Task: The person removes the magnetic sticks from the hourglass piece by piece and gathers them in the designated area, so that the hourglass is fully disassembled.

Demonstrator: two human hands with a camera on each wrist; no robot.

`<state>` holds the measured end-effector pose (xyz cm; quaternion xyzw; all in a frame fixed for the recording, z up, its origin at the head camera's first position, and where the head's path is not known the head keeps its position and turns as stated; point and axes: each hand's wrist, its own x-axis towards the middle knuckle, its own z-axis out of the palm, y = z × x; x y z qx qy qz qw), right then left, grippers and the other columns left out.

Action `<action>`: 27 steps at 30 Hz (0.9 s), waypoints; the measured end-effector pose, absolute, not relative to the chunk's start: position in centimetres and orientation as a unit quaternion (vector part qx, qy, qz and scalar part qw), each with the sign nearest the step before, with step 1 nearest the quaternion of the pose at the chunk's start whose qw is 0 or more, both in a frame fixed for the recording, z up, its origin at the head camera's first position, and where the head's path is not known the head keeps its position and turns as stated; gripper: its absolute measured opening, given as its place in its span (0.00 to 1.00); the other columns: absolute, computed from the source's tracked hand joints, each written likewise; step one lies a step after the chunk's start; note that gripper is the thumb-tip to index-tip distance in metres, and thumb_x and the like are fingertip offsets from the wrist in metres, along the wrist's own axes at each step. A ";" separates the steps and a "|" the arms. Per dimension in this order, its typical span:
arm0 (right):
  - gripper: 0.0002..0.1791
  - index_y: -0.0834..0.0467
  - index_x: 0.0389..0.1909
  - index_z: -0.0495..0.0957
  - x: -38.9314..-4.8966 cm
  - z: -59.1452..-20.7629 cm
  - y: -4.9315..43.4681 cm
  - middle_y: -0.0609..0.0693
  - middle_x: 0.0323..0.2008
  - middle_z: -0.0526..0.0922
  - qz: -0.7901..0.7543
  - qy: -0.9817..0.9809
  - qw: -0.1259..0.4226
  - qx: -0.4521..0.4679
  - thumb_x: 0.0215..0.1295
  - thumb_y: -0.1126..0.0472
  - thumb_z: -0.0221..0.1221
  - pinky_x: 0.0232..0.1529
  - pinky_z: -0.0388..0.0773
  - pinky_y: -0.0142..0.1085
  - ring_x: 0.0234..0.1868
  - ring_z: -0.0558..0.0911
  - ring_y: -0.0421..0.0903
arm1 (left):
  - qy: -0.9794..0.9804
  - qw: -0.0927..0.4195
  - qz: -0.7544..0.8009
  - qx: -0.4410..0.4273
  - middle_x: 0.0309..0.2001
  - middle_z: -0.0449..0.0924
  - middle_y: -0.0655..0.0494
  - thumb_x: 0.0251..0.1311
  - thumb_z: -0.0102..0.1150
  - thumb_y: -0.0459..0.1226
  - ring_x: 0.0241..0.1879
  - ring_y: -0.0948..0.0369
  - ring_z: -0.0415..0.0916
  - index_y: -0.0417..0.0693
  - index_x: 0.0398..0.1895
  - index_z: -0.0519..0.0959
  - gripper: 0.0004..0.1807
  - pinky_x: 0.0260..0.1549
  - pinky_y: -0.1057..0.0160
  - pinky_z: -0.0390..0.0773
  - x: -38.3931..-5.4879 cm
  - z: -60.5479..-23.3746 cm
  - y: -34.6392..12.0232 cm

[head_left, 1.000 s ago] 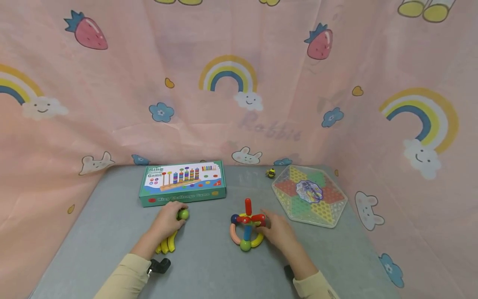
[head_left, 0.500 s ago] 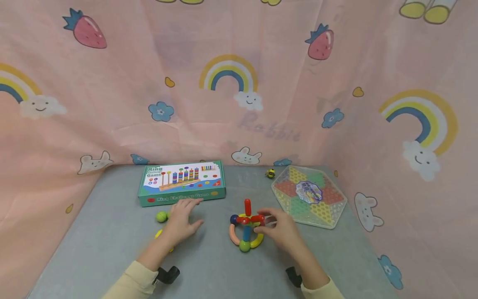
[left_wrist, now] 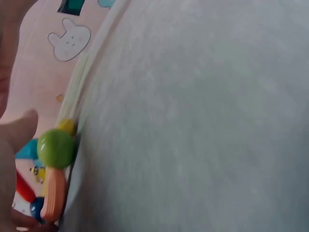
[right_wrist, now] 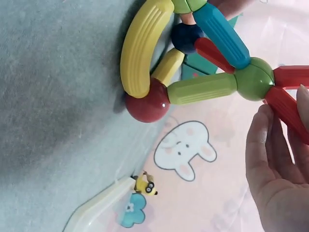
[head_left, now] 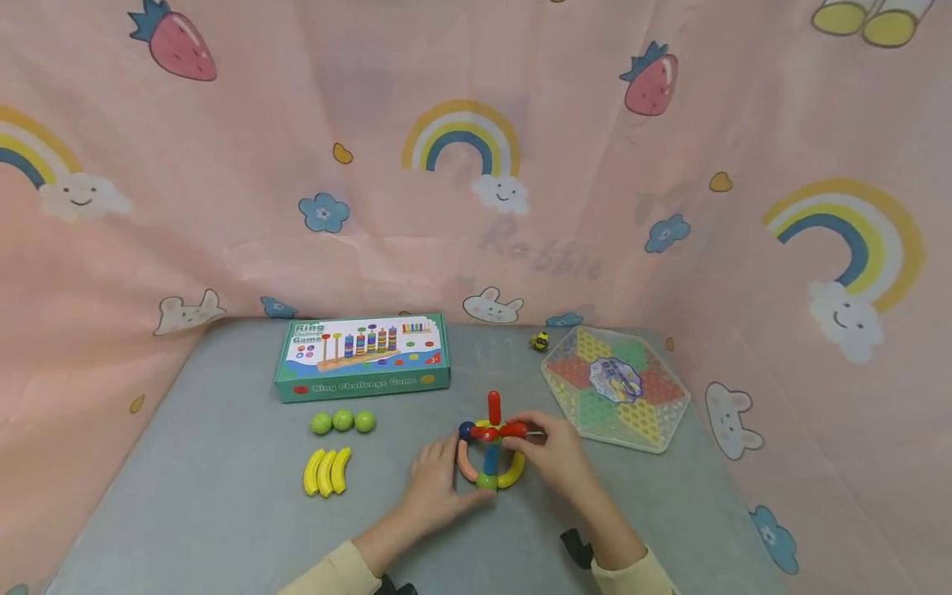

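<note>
A ring-shaped building toy of coloured sticks and balls (head_left: 511, 473) lies on the table, with a raised centre. My right hand (head_left: 558, 454) pinches one of its red sticks (right_wrist: 286, 108) between thumb and fingers; a green ball (right_wrist: 254, 79) joins that stick to others. On the toy's left side is my left hand (head_left: 435, 487), fingers extended beside the dark blue ball (head_left: 467, 430). Its thumb reaches toward the front green ball (left_wrist: 56, 148), just behind the pink curved stick (left_wrist: 54, 194) in the left wrist view.
Three loose green balls (head_left: 343, 421) form a row at left, above three yellow curved sticks (head_left: 326, 473). Behind them stands a Ring Challenge Game box (head_left: 364, 355). A hexagonal game board (head_left: 617, 388) lies at the right, beside a small bee figure (head_left: 540, 340).
My left hand has let go of a green ball in the left row and moved right to the toy. The right hand stays by the red stick.
</note>
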<state>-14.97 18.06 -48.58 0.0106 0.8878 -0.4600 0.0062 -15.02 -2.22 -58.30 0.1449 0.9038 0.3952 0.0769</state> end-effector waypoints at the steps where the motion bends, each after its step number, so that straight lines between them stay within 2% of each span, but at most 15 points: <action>1: 0.13 0.54 0.45 0.87 -15.0 -48.6 18.1 0.48 0.44 0.87 -0.460 0.888 0.006 0.010 0.58 0.61 0.72 0.49 0.84 0.43 0.46 0.86 0.48 | 0.906 0.070 0.394 0.140 0.70 0.67 0.43 0.47 0.71 0.66 0.68 0.44 0.61 0.39 0.75 0.60 0.60 0.65 0.36 0.59 -15.0 -58.4 -1.8; 4: 0.12 0.52 0.44 0.88 -15.1 -48.7 18.1 0.48 0.43 0.88 -0.455 0.891 0.008 0.010 0.58 0.60 0.72 0.49 0.84 0.44 0.46 0.86 0.47 | 0.912 0.050 0.389 0.123 0.68 0.69 0.42 0.47 0.72 0.64 0.66 0.45 0.62 0.37 0.73 0.64 0.58 0.61 0.37 0.59 -14.9 -58.6 -0.9; 8: 0.11 0.52 0.43 0.88 -15.3 -48.6 18.3 0.47 0.41 0.88 -0.454 0.891 0.016 0.012 0.58 0.58 0.72 0.46 0.85 0.41 0.42 0.85 0.44 | 0.912 0.031 0.393 0.112 0.67 0.70 0.41 0.46 0.76 0.60 0.65 0.45 0.62 0.36 0.71 0.66 0.55 0.60 0.37 0.59 -14.7 -58.5 -0.3; 13: 0.11 0.55 0.42 0.87 -15.2 -48.0 18.7 0.46 0.35 0.88 -0.475 0.880 0.026 0.005 0.62 0.54 0.69 0.40 0.83 0.35 0.36 0.84 0.43 | 0.908 0.031 0.401 0.119 0.66 0.71 0.41 0.50 0.75 0.56 0.64 0.46 0.64 0.36 0.72 0.66 0.52 0.59 0.39 0.61 -14.7 -58.2 -0.5; 15: 0.12 0.57 0.44 0.85 -15.1 -47.6 19.0 0.48 0.35 0.87 -0.498 0.867 0.024 0.000 0.66 0.54 0.67 0.40 0.83 0.34 0.37 0.84 0.45 | 0.905 0.035 0.406 0.125 0.66 0.71 0.40 0.50 0.75 0.52 0.63 0.45 0.65 0.34 0.71 0.66 0.50 0.59 0.39 0.63 -14.8 -58.1 -1.0; 19: 0.17 0.56 0.56 0.80 -14.8 -46.8 20.0 0.52 0.39 0.84 -0.517 0.856 0.022 -0.004 0.72 0.52 0.61 0.44 0.83 0.35 0.41 0.84 0.49 | 0.894 0.045 0.424 0.136 0.64 0.71 0.40 0.48 0.72 0.42 0.61 0.46 0.67 0.35 0.70 0.68 0.45 0.59 0.38 0.69 -15.2 -57.8 -2.1; 22: 0.23 0.54 0.61 0.74 -14.8 -46.5 21.0 0.53 0.40 0.84 -0.509 0.860 0.030 0.014 0.70 0.49 0.62 0.43 0.81 0.36 0.41 0.83 0.48 | 0.886 0.057 0.443 0.127 0.65 0.70 0.41 0.46 0.69 0.37 0.61 0.46 0.67 0.37 0.71 0.67 0.44 0.58 0.40 0.73 -15.6 -57.7 -3.0; 27: 0.26 0.58 0.55 0.73 -14.7 -46.9 22.9 0.53 0.39 0.88 -0.499 0.863 0.037 0.071 0.63 0.50 0.69 0.42 0.82 0.40 0.36 0.85 0.44 | 0.879 0.080 0.462 0.089 0.65 0.69 0.39 0.52 0.71 0.41 0.64 0.44 0.67 0.35 0.71 0.66 0.43 0.60 0.40 0.73 -15.8 -57.5 -3.8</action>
